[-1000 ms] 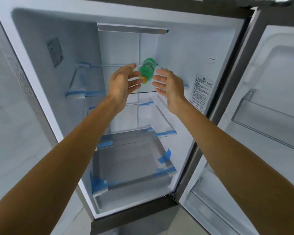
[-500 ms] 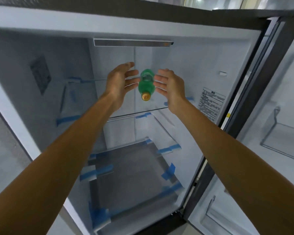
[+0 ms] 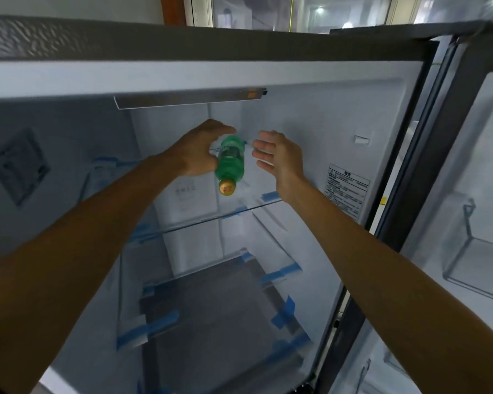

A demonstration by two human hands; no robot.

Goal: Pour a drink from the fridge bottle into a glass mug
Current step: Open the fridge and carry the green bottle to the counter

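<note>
Head view: green plastic bottle with a gold cap (image 3: 230,162) lies on its side on the clear glass fridge shelf (image 3: 239,207). Left hand (image 3: 195,150) cups over it, not clearly closed; right hand (image 3: 278,155) waits spread, empty, beside the bottle. Risk (a guess) — a nudge rolls it off the shelf.

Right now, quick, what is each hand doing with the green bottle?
Left hand: wrapped round the green bottle lying on the glass shelf.
Right hand: open, beside the bottle, not touching.
</note>
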